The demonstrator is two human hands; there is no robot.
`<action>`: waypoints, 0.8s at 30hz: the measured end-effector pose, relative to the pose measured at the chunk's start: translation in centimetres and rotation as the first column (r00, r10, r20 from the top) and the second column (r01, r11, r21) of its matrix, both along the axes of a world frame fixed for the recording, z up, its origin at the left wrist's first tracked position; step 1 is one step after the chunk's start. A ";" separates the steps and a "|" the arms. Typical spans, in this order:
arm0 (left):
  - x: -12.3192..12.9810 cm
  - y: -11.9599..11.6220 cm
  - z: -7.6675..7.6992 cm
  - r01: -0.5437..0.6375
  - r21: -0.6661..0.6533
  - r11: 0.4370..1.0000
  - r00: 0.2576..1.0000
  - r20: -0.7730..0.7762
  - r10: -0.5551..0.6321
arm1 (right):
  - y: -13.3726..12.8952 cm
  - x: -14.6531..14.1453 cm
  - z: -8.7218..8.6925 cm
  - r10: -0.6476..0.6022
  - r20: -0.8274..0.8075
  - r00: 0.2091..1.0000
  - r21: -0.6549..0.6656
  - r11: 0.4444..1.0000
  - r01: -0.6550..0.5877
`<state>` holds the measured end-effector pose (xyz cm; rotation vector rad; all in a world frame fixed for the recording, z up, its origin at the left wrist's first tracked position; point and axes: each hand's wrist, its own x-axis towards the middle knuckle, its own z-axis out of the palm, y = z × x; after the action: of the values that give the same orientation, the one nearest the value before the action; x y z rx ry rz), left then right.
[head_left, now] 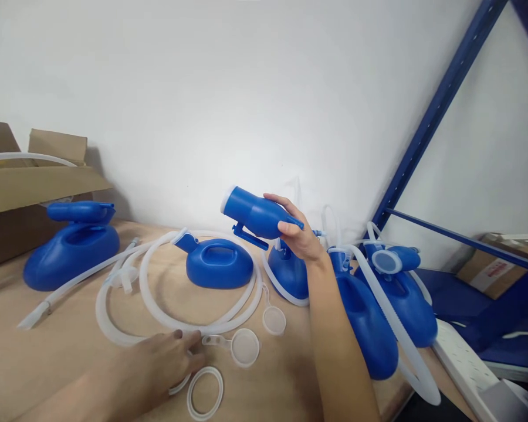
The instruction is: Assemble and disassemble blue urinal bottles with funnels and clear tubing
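Note:
My right hand (297, 228) is raised over the table, wrapped round a blue urinal funnel (257, 214). The funnel lies nearly level, its wide white-rimmed end to the left, with a blue clip hanging beneath. Low over the tabletop, my left hand (158, 360) has its fingers bent and slightly apart. A white ring (181, 384) shows partly from under it; whether they touch is hidden. Beside the fingers lie another white ring (190, 394) and a translucent strap cap (245, 347). A second cap (274, 320) lies further right. Behind is a blue urinal bottle (220, 275).
A coiled clear hose (147, 293) surrounds the middle bottle. At left stand another blue bottle (70, 258) and an open cardboard box (35, 190). More blue bottles (365, 328) with hoses stand at right, near a white power strip (462, 363) and blue shelf frame (431, 123).

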<state>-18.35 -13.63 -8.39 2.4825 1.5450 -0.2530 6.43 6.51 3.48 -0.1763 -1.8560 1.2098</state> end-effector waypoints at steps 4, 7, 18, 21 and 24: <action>1.0 0.1 1.9 -0.011 -0.051 0.999 1.000 -0.026 0.010 | -0.4 1.1 0.4 -0.020 0.031 0.999 0.065 0.998 0.018; 1.7 0.1 2.9 -0.022 -0.063 0.998 1.000 -0.013 0.021 | -0.8 1.7 0.8 -0.020 0.096 0.995 0.093 0.996 0.011; 2.6 -1.4 0.1 -0.002 -0.048 0.999 0.996 -0.087 -0.002 | -1.0 2.4 1.3 -0.132 0.360 0.924 0.283 0.959 0.027; 3.0 -1.7 0.2 0.057 -0.058 0.997 0.996 -0.063 -0.061 | -0.9 2.3 1.3 -0.135 0.358 0.924 0.307 0.952 0.020; 3.1 -1.6 0.2 0.156 -0.004 0.988 0.988 -0.024 -0.156 | -1.0 2.3 1.3 -0.145 0.345 0.927 0.313 0.949 0.033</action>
<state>-15.25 -15.22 -8.19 2.6107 1.3596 -0.3093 8.69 5.53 4.78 -0.3302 -2.3048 0.8535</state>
